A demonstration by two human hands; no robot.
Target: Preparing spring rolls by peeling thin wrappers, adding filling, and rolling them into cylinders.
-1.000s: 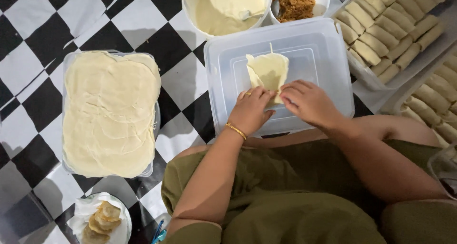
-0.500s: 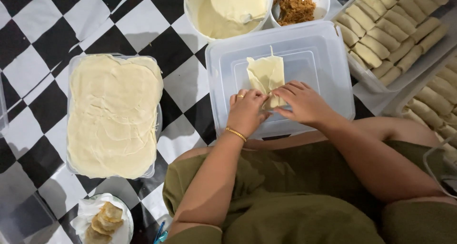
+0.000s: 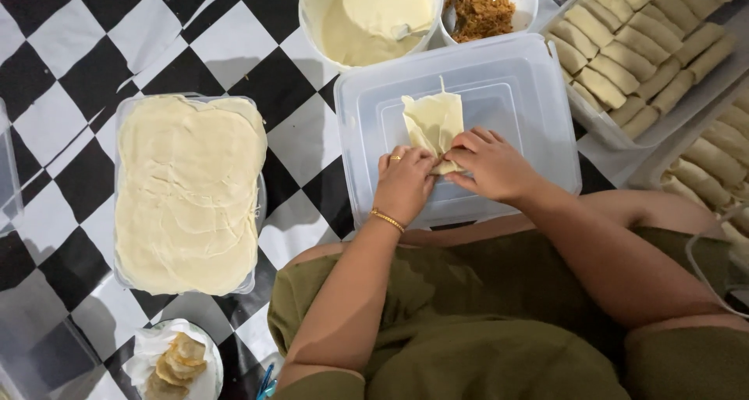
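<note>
A pale thin wrapper sheet (image 3: 431, 119) lies on an upturned clear plastic lid (image 3: 515, 96), its sides folded inward. My left hand (image 3: 404, 183) and my right hand (image 3: 490, 164) both pinch and press its near end, fingers curled over the fold. A gold bracelet circles my left wrist and a ring shows on one left finger. Whatever lies inside the fold is hidden under my fingers.
A clear container (image 3: 187, 189) stacked with flat wrapper sheets sits at left. Behind the lid stand a tub of pale batter (image 3: 367, 18) and a bowl of shredded brown filling (image 3: 484, 14). Trays of finished rolls (image 3: 640, 49) line the right. A small dish of scraps (image 3: 178, 361) sits near left.
The wrapper's sides have been folded in, making it narrower, and both hands have shifted slightly forward along its near end.
</note>
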